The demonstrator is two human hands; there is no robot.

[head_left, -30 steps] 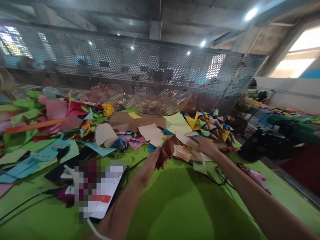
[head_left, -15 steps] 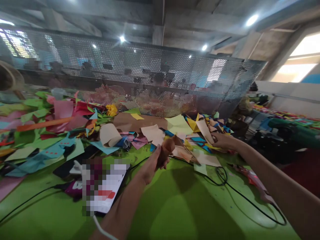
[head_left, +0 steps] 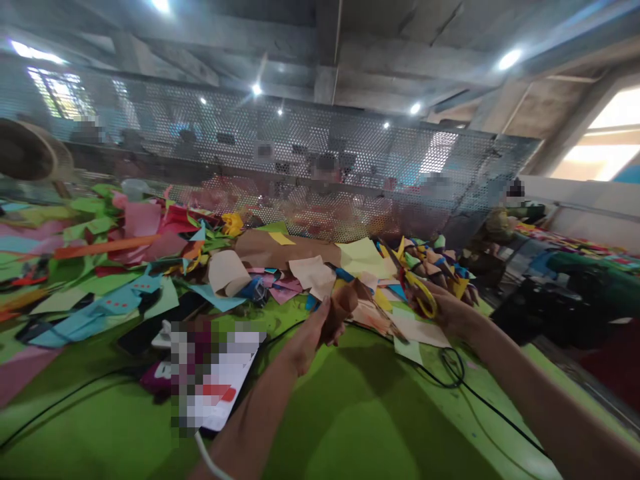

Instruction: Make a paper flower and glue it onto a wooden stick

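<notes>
In my left hand (head_left: 317,333) is a brown rolled piece (head_left: 341,303), cone-like and curled, pinched between thumb and fingers above the green table. My right hand (head_left: 443,307) reaches forward on the right, its fingers closed on scissors (head_left: 426,297) with yellow handle loops; their dark blades point up and away to the left. Beige sheet pieces (head_left: 420,328) lie just below the scissors, and a pale yellow sheet (head_left: 365,259) lies behind. Whether the sheets are felt or paper I cannot tell.
A phone (head_left: 227,380) with a lit screen and a white cable lies by my left forearm. Coloured scraps (head_left: 130,227) heap up at the left, small coloured pieces (head_left: 440,260) at the right. A black cord (head_left: 453,367) loops over the table (head_left: 350,413). A perforated metal screen (head_left: 300,167) stands behind.
My right hand has let go of a beige piece and now holds the yellow-handled scissors. My left hand keeps the brown piece. The pink tool by my right forearm is now hidden.
</notes>
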